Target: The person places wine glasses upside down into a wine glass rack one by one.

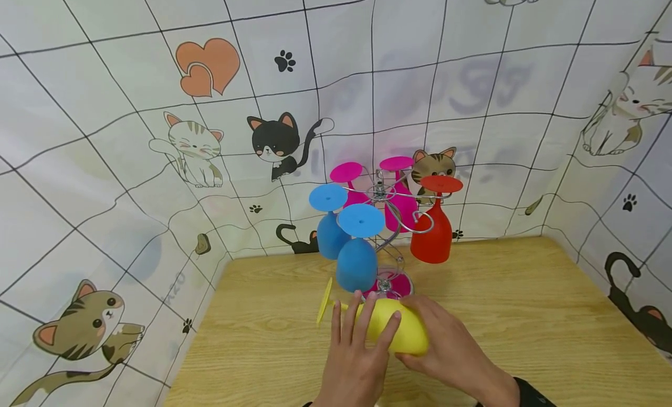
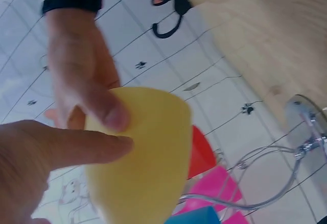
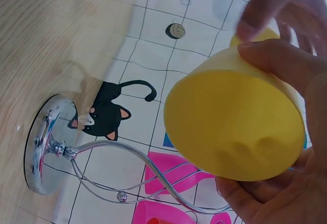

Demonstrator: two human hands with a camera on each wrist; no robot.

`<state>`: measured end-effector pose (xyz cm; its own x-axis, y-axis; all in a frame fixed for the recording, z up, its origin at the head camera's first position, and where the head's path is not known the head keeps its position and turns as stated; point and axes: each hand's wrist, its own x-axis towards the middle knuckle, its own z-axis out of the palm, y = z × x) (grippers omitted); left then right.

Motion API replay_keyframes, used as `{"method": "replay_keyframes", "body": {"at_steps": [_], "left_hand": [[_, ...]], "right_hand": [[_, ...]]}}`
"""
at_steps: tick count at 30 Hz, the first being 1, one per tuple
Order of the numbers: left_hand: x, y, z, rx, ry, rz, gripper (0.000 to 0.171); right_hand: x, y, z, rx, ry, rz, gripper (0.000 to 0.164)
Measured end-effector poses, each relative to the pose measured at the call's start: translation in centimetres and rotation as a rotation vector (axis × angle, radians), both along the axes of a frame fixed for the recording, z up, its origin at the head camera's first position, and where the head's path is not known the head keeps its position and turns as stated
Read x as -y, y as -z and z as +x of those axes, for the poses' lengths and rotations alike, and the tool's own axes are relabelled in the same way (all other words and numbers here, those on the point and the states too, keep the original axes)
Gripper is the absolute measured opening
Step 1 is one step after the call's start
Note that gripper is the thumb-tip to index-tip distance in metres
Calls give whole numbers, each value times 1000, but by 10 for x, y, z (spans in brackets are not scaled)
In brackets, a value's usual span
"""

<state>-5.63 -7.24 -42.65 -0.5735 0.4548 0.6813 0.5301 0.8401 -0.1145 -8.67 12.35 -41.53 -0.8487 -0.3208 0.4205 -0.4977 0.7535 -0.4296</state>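
Note:
A yellow plastic wine glass (image 1: 406,331) lies on its side in the air over the table, its foot toward the left. My right hand (image 1: 454,348) grips the bowl near its rim, thumb on one side and fingers on the other. The open mouth of the yellow wine glass (image 3: 235,127) faces the right wrist camera. Across the bowl and stem, my left hand (image 1: 357,354) rests with its fingers spread and fairly straight. In the left wrist view, the left thumb lies along the yellow bowl (image 2: 153,152), close to the right thumb.
Just beyond the hands stands a chrome glass rack (image 1: 380,191) on a round base (image 1: 388,283). Upside down on it hang blue glasses (image 1: 357,264), pink glasses (image 1: 401,211) and a red glass (image 1: 431,238). Behind the wooden table (image 1: 252,337) is a cat-patterned sheet (image 1: 346,92).

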Motion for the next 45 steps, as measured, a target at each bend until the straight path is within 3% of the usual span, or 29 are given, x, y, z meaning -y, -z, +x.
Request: {"method": "replay_keyframes", "body": {"at_steps": [2,5,7,12,17,24,27,31,35,40,45], "left_hand": [[4,-6,0,-88,61,99,87],[9,-12,-3,-162,161,297,72],[12,-15,-6,-185,259,456,76],[22,-16,-16,-177,450,783,112],[28,-8,-21,-22,542,1013,126],[25,3,-21,249,549,1184,125],[22,6,-19,387,547,1271,121],[15,9,-15,630,550,1408,118],[8,14,-13,815,573,1464,115],[0,21,-12,895,576,1442,112],[-5,24,-9,924,567,1405,110]], "right_hand": [[-1,0,0,-1,13,-24,89],[-2,-1,0,21,27,-66,90],[-3,-1,0,40,32,-101,90],[-3,0,3,76,55,-211,89],[-1,2,8,88,75,-307,90],[2,4,13,98,92,-395,88],[4,7,14,111,101,-446,88],[7,12,17,156,107,-517,86],[12,16,21,211,110,-570,85],[17,19,25,244,96,-617,82],[18,23,26,211,61,-624,78]]}}
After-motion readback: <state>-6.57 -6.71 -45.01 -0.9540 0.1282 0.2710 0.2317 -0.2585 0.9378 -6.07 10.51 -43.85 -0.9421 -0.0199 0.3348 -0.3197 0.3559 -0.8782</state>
